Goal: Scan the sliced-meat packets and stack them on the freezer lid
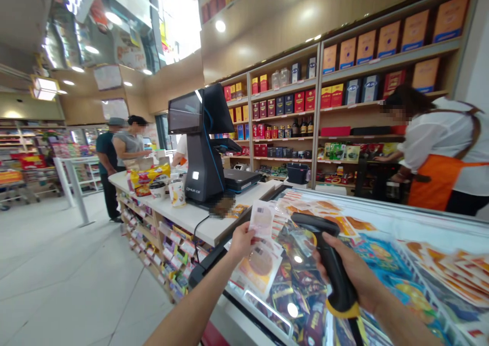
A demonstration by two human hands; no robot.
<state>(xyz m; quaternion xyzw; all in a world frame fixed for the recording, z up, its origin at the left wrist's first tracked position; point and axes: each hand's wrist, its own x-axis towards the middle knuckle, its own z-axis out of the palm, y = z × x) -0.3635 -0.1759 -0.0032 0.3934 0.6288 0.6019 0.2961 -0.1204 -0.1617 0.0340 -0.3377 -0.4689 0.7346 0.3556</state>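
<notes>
In front of me my left hand [241, 243] is closed on the edge of a pale flat packet [262, 218] that carries a small dark printed block. My right hand [346, 264] is wrapped round the grip of a black and yellow barcode scanner [336, 280], its head pointing left toward the packet. Both hands are above a glass-topped freezer [267, 315] filled with colourful packages. Just below the left hand is a pale packet with a round orange print [262, 264]; whether it lies in the freezer or is also held, I cannot tell.
A checkout terminal [206, 157] stands on the white counter [206, 229], near a paper cup [177, 193] and yellow snack bags [148, 175]. At right a person in an orange apron [431, 183] bends by the shelves [319, 116]. Two people [122, 147] stand at the counter's far end.
</notes>
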